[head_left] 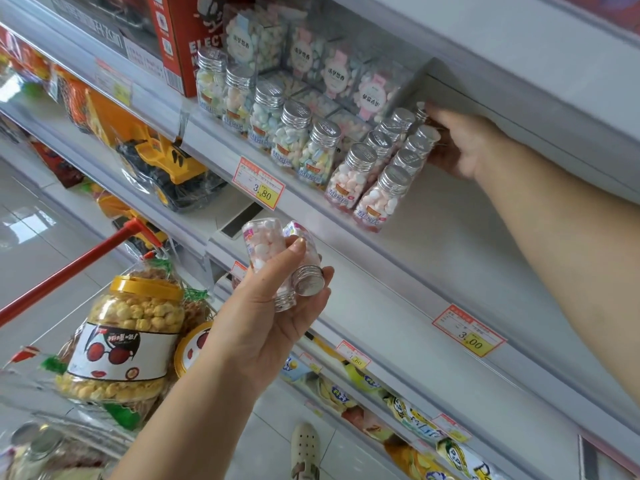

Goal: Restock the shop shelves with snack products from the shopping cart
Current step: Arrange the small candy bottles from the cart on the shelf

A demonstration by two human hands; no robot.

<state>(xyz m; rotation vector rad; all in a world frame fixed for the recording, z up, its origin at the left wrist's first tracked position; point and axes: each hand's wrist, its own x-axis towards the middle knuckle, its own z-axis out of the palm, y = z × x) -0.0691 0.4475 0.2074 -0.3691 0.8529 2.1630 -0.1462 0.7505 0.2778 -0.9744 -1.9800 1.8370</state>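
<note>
Nearest me, below and to the left of my left hand, the shopping cart's red handle (pixel 69 271) slants across. In the cart lies a big clear tub (pixel 128 341) of yellow puffed snack. It has a yellow lid and a white label showing red sunglasses and lips. A pale shoe (pixel 304 452) stands on the floor under my left forearm.

My left hand (pixel 273 327) is curled around two small candy bottles (pixel 263 244), which are tipped with their silver caps downward. Pink and white sweets show through the plastic.

Just below this hand a shelf-edge tag reads 1.60 (pixel 353 355), and to its right another reads 3.00 (pixel 469 336). Above it a third reads 3.80 (pixel 258 183).

Beyond, on the shelf (pixel 450 220) between my hands, stand two rows of pink-and-white bottles (pixel 349 178). To their left is a row of pastel ones (pixel 291 140). Their small labels are too blurred to read.

My right hand (pixel 464 143) reaches to the far end of the pink rows, its fingers wrapped around the rear bottle (pixel 421 110) by its cap.

Further back, left of that hand, clear boxes (pixel 308 57) of pastel sweets carry round labels with Chinese characters. Beside them a red carton (pixel 187 39) shows "ELEC". Far left, on the shelf below, is a bagged yellow toy digger (pixel 166 164).
</note>
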